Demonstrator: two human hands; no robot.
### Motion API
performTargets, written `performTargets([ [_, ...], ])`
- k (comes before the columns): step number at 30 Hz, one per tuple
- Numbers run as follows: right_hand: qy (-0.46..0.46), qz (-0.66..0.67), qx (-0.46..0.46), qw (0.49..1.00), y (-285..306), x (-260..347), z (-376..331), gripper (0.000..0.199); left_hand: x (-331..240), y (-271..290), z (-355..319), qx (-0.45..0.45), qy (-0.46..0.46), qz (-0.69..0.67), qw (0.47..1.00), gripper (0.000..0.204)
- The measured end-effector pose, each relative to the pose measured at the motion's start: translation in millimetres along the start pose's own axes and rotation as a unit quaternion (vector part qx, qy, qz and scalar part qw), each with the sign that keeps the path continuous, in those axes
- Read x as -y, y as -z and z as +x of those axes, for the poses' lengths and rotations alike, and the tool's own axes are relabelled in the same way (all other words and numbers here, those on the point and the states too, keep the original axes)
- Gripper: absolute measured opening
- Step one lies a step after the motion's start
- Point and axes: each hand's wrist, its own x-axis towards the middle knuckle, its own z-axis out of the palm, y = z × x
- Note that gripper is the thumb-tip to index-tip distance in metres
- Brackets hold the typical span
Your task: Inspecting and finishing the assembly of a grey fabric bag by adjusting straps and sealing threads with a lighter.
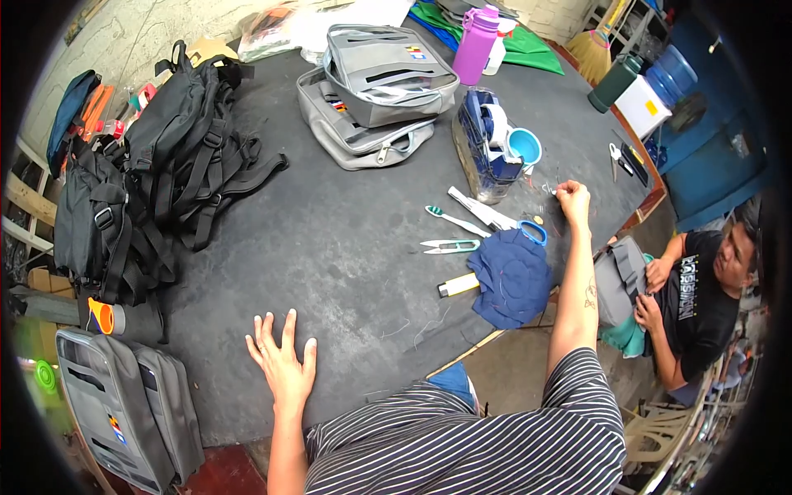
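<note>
My left hand [285, 359] rests on the dark tabletop [272, 256], fingers spread, holding nothing. Reaching far to the right, my right hand [573, 202] has its fingertips pinched together over loose bits of thread; what they grip, if anything, is too small to make out. Near that forearm lies a crumpled navy cloth [513, 280]. Beside it are scissors with a blue handle [534, 233], white thread snips [450, 246], a toothbrush [459, 221] and a yellow-and-white tool [459, 285] partly under the cloth. A clear-and-navy box [487, 153] holds tape and a light-blue cup [524, 146].
Two grey bags [379, 91] are stacked at the back. Black strapped bags [177, 157] fill the left side, with more grey bags [124, 404] below them. A purple bottle [477, 45] stands behind the box. At right, a person [701, 305] handles a grey bag [619, 280].
</note>
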Motion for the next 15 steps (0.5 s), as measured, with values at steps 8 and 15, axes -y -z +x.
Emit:
performTargets([
  [8, -0.011, -0.023, -0.002, 1.0, 1, -6, 1, 0.017, 1, -1, -1, 0.001, -0.002, 0.007, 1.0, 0.056],
  [15, 0.002, 0.012, -0.022, 1.0, 4, -15, 5, 0.019, 1, -2, 1, 0.002, -0.003, 0.007, 1.0, 0.056],
])
